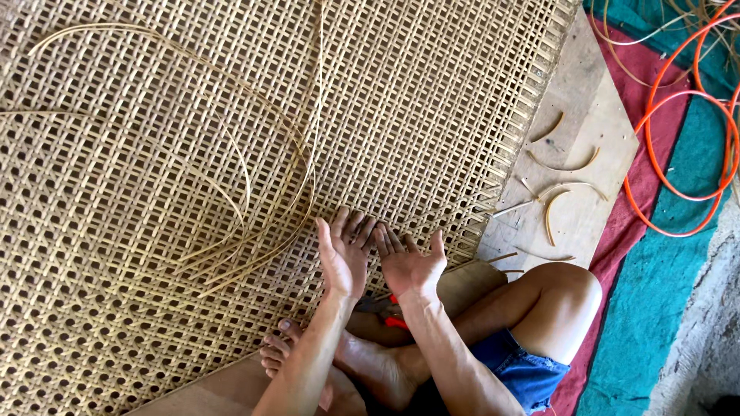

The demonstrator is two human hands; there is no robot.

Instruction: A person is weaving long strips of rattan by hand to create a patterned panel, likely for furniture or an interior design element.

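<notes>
1. Bare feet [362,362] and crossed legs in blue shorts [520,370] sit closest, down at the bottom; something orange-handled [395,321] peeks out between the wrists
2. left hand [344,250] open, fingers spread, palm turned sideways; holding nothing
3. right hand [408,263] open too, palm up, just beside the left; both over the near edge of the cane mat [432,100]
4. loose strips [254,192] curl across the mat; cut bits [559,192] lie on the board [597,115]; orange cord [678,139] on the right

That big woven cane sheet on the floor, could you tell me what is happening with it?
A person sits cross-legged at the edge of the pale open-weave cane sheet. Both the left hand and the right hand press fingertips on its near edge. Loose cane strips curl across it; orange cord lies to the right.
</notes>
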